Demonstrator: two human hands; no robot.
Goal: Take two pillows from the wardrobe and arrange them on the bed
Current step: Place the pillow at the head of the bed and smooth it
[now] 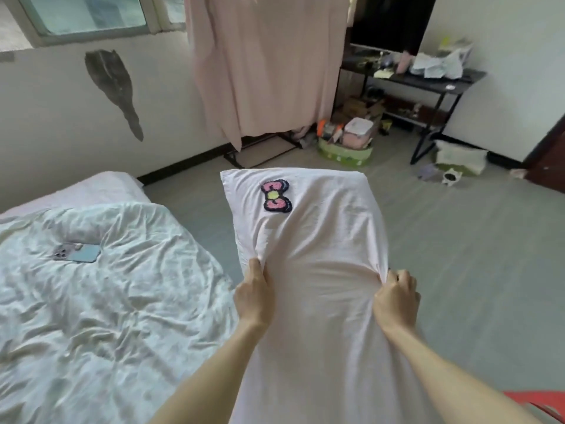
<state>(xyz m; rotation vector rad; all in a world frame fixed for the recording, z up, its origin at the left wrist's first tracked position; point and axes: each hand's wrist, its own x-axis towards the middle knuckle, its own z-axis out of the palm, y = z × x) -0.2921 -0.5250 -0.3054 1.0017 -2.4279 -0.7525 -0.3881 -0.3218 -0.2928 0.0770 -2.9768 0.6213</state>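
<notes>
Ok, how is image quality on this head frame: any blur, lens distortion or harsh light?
Head view: wide-angle bending curves the window frame and floor edges; daylight is soft, no glare; the pink curtain is motion-smeared; the pillow and both hands, left hand, right hand, read clearly.

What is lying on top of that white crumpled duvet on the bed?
A phone lies camera side up on the duvet, towards its far end. The pillow held in both hands hides the duvet's near right edge, so anything there cannot be seen.
</notes>
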